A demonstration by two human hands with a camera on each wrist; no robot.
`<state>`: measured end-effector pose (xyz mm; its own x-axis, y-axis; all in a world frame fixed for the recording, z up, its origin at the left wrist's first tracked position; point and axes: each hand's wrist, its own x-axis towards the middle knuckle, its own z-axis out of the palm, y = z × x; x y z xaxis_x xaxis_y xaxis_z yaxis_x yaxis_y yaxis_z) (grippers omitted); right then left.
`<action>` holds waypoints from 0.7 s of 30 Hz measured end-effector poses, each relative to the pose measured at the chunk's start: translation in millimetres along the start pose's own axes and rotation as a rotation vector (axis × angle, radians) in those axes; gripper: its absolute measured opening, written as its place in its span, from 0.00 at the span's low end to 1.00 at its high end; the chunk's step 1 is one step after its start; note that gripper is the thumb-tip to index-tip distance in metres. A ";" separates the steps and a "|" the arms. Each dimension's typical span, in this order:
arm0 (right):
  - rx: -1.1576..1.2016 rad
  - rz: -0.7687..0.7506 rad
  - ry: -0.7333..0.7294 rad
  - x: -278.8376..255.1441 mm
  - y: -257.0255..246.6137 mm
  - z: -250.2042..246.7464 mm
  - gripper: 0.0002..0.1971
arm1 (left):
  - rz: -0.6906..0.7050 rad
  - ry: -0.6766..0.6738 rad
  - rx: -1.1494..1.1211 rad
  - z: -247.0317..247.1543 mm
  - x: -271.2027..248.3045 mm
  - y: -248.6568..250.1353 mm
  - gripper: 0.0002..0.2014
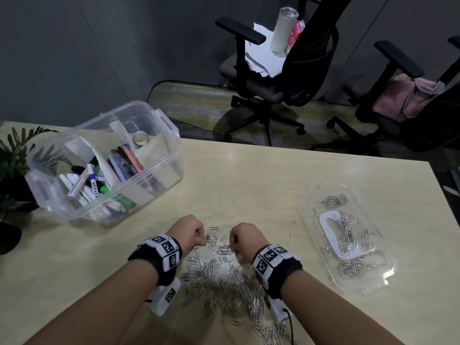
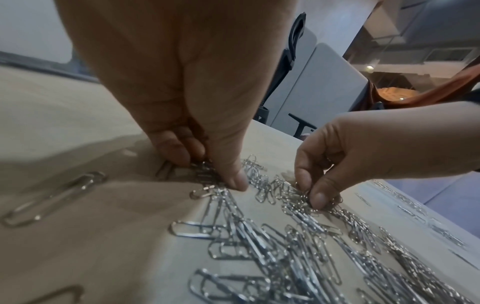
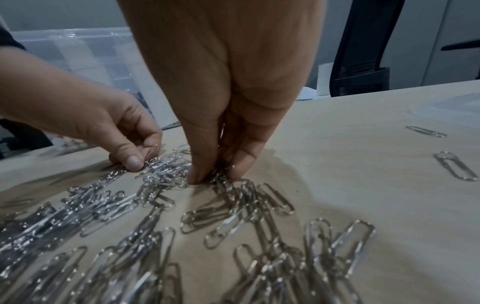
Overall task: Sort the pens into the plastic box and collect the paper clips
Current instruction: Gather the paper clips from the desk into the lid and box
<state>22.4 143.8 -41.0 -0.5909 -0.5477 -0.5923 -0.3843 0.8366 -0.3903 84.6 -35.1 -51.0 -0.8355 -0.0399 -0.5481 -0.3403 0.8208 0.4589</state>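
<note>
While both hands work the far edge of the heap, the scene reads from the left as follows. Well to the left of the fingers and beyond them stands the plastic box [image 1: 159, 135], with pens and markers [image 1: 92, 180] already inside its compartments. The left hand [image 1: 188, 230] is curled knuckles-up, thumb and fingertips [image 2: 233, 181] closed together on a small bunch of paper clips [image 1: 224, 282] that lies against the table [image 1: 249, 175]. Just to its right, with a narrow strip of clips between, the right hand [image 1: 245, 236] pinches a second bunch in the same manner, its fingertips [image 3: 197, 176] pressed down into the wire. Most of the heap lies on the wrist side of both sets of fingers. Stray single clips lie to the right of the right fingers, and beyond them rests the clear lid [image 1: 373, 277], already carrying collected clips.

Risks, as judged from here: clips in a heap tend to interlock, so a lift may drag a trailing chain that drops on the way to the lid; a loose pinch may shed clips; and the shallow lid may let tossed clips skid over its rim.
</note>
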 end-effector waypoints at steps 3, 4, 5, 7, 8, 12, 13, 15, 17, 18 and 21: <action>0.002 0.038 0.012 1.4 -0.8 1.2 0.07 | 0.011 0.034 0.025 1.5 -2.1 -1.0 0.08; 0.002 0.050 0.010 1.9 -1.6 1.4 0.08 | 0.012 0.036 0.042 2.2 -3.7 -1.4 0.09; -0.004 0.056 -0.003 2.3 -2.5 1.4 0.08 | 0.012 0.041 0.068 2.5 -5.6 -0.6 0.09; -0.016 0.063 -0.033 1.4 -4.9 1.4 0.08 | 0.010 0.076 0.121 3.5 -9.1 0.7 0.11; -0.024 0.065 -0.041 0.5 -5.5 1.4 0.08 | 0.007 0.104 0.131 4.2 -10.4 0.6 0.11; -0.055 0.068 -0.008 -2.8 -3.4 3.0 0.08 | 0.022 0.203 -0.030 0.5 -14.0 -3.2 0.10; -0.060 0.063 -0.007 -3.8 -3.0 3.3 0.08 | 0.035 0.220 -0.080 -0.6 -14.5 -5.3 0.10; -0.060 0.051 -0.011 -4.7 -2.8 2.9 0.08 | 0.056 0.241 -0.113 -2.3 -16.6 -10.4 0.12; -0.051 0.040 -0.015 -4.7 -2.8 1.9 0.08 | 0.047 0.214 -0.082 -2.9 -21.1 -15.1 0.12; -0.042 0.039 -0.021 -4.7 -2.7 0.9 0.08 | 0.040 0.186 -0.061 -2.2 -23.2 -18.2 0.12; -0.012 0.041 -0.043 -4.0 -4.4 -2.8 0.08 | 0.005 0.123 -0.084 0.3 -27.7 -25.7 0.12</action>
<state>24.5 142.3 -35.0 -0.5753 -0.5121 -0.6378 -0.3685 0.8584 -0.3568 116.6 -55.0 -47.8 -0.8821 -0.1101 -0.4580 -0.3667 0.7708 0.5209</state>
